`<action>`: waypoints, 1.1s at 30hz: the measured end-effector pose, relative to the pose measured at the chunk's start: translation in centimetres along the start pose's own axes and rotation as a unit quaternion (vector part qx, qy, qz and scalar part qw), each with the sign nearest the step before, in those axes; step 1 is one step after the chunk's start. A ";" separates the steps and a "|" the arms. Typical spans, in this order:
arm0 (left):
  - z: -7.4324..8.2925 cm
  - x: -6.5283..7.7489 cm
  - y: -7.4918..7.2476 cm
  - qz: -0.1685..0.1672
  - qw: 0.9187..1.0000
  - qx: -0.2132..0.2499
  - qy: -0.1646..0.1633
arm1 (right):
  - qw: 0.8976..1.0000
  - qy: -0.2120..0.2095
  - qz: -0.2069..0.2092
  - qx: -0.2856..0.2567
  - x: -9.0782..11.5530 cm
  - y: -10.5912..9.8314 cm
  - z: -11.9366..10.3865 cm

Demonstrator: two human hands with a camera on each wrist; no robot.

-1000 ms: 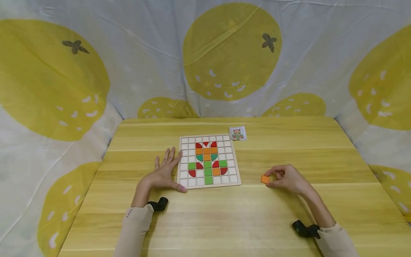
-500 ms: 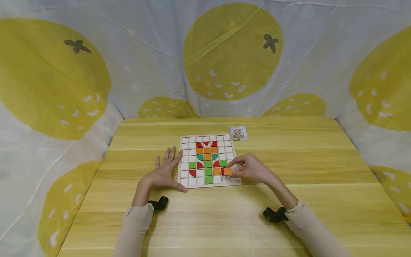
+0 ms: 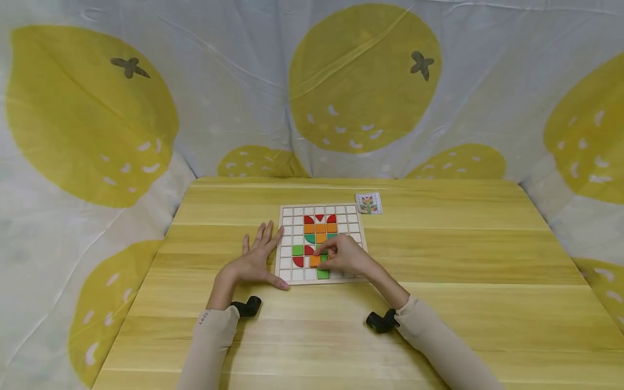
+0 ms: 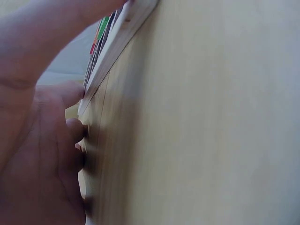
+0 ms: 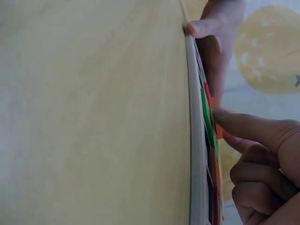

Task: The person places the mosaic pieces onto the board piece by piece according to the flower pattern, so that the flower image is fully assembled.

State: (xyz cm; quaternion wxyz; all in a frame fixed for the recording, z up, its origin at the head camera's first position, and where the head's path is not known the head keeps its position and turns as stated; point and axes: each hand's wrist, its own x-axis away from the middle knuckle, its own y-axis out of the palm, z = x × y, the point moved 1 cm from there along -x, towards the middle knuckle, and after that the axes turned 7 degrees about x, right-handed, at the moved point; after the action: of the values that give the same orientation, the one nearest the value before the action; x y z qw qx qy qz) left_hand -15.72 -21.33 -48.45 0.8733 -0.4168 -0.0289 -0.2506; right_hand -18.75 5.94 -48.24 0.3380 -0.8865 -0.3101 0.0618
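Observation:
A wooden grid board (image 3: 292, 275) lies on the table, with red, orange and green tiles forming a flower in its cells. My left hand (image 3: 254, 264) is spread at the board's left side, thumb at the near left corner and index fingertip on the left edge. Between thumb and index finger, my right hand (image 3: 347, 256) pinches an orange square tile (image 3: 315, 261) over the lower part of the board, beside a red quarter-round tile (image 3: 298, 262). The right hand hides several tiles to the right of the green stem. In the right wrist view the orange tile (image 5: 217, 123) is at the thumb tip.
A small paper card (image 3: 369, 203) printed with a flower pattern lies by the board's far right corner. The wooden table (image 3: 463, 238) extends around the board. A curtain (image 3: 263, 86) with yellow fruit prints hangs behind the table.
My right hand has carried the orange tile leftward from the table right of the board to over the board's lower left part. The left hand has stayed at the board's edge.

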 end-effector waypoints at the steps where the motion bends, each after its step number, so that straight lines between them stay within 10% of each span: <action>1: 0.0 0.0 0.0 0.000 1.000 0.001 0.001 | 1.000 0.001 0.001 0.001 -0.1 0.1 0.0; 33: 0.2 0.3 -0.1 0.000 1.000 0.002 0.001 | 0.998 0.039 0.044 -0.029 -0.2 1.1 -0.8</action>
State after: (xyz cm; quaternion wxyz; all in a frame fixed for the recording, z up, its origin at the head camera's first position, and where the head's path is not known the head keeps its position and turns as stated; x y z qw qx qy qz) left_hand -15.44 -21.34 -48.14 0.8741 -0.4147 -0.0288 -0.2513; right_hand -18.07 4.78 -48.37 0.3210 -0.9103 -0.2591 0.0335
